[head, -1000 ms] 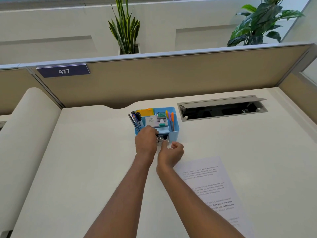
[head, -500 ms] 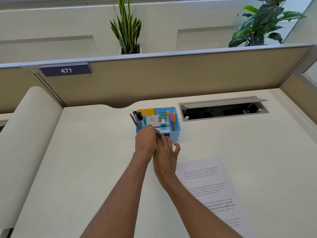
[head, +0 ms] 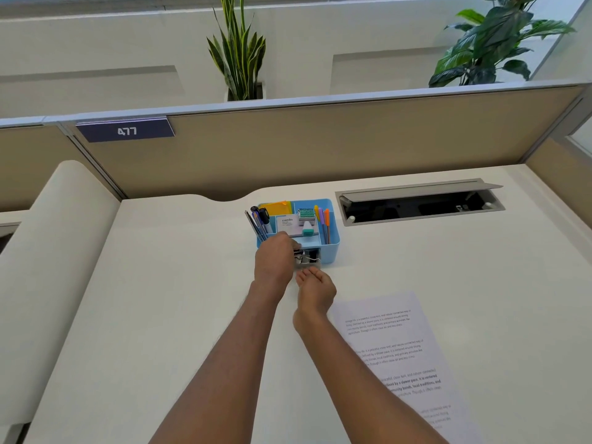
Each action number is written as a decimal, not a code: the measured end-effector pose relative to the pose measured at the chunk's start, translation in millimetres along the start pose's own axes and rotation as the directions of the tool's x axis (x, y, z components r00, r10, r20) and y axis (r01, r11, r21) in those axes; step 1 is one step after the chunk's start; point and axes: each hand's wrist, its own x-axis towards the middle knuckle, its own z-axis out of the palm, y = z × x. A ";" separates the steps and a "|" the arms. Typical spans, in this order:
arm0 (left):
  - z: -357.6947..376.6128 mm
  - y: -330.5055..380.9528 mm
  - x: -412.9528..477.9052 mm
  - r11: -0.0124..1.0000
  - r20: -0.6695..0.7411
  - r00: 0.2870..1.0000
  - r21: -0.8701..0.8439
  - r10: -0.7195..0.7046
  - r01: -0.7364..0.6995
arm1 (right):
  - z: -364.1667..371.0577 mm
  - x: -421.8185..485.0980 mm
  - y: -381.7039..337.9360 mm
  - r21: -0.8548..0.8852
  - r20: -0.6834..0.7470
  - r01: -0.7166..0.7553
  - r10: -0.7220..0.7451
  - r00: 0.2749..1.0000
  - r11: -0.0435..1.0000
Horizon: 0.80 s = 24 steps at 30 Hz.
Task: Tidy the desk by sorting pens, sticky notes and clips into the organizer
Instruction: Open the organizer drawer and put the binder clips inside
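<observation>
This is an office nook with a tan wall (head: 320, 149) at the back of a white bench (head: 160, 315). A dark sign (head: 126, 131) on the wall reads 477. Two green plants stand behind the wall, a tall spiky plant (head: 238, 56) and a leafy plant (head: 499, 43) to the right.

A blue organizer (head: 333, 248) sits on the bench near the back. Dark pens (head: 258, 222) stand in its left corner and lean out to the left. Bright pens (head: 323, 222), orange, purple and yellow, stand in its right part. Yellow and orange sticky notes (head: 277, 208) are in the back left part. A white pad (head: 288, 227) lies in the middle, with a small teal thing (head: 308, 231) just beside it.

A little drawer (head: 309, 265) is pulled out at the front of the organizer. Clips (head: 307, 258) lie in it, black with silver wire handles.

The left hand (head: 275, 261) is over the left side of the drawer. Its fingers (head: 296, 248) bend down and pinch a black clip there. The right hand (head: 315, 290) is on the bench just in front of the drawer, palm turned up. Its fingers (head: 307, 274) are loosely bent and hold nothing. Their tips are right at the drawer front, but I cannot tell if they touch it.

A sheet of paper (head: 394, 354) with printed words lies on the bench to the right of the right arm. A grey hatch (head: 419, 203) is set into the bench to the right of the organizer, and its lid is up.
</observation>
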 end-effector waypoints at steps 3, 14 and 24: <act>0.6 0.0 0.1 1.000 0.008 1.000 0.000 0.001 -0.001 | 4.2 4.7 -1.8 0.064 0.029 -0.012 0.010 1.000 0.998; -1.4 0.4 0.4 0.999 0.017 0.999 -0.029 -0.036 0.036 | 18.2 12.4 -12.2 0.234 0.148 -0.111 0.077 0.986 0.966; -0.6 2.7 -9.4 1.000 -0.004 1.000 -0.006 0.013 -0.013 | 18.2 14.7 -16.3 0.307 0.172 -0.147 0.097 0.980 0.940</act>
